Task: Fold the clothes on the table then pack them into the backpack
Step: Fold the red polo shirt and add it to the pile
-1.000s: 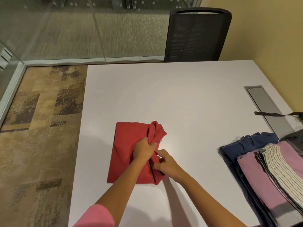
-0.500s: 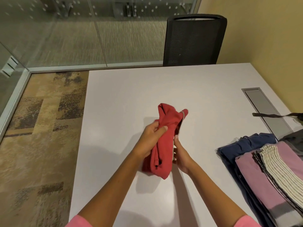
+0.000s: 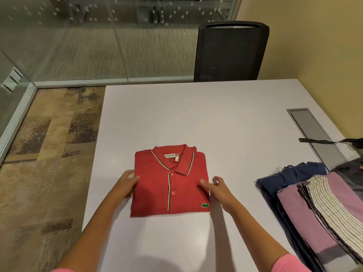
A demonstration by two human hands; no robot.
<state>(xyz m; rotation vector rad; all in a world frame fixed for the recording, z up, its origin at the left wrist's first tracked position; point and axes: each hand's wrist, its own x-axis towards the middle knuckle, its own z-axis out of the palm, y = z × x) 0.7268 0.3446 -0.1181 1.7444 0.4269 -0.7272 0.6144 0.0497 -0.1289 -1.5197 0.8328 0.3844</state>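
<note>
a folded red polo shirt lay collar-up on the white tabletop, left hand and right hand resting relaxed-fingered against its sides.

Folded red polo shirt flat, collar-up, on white table

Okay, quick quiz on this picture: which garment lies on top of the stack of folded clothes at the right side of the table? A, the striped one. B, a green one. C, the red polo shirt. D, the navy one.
A: the striped garment lies over the purple one, with the navy one beneath them; the red polo shirt lies apart on the table.
</note>
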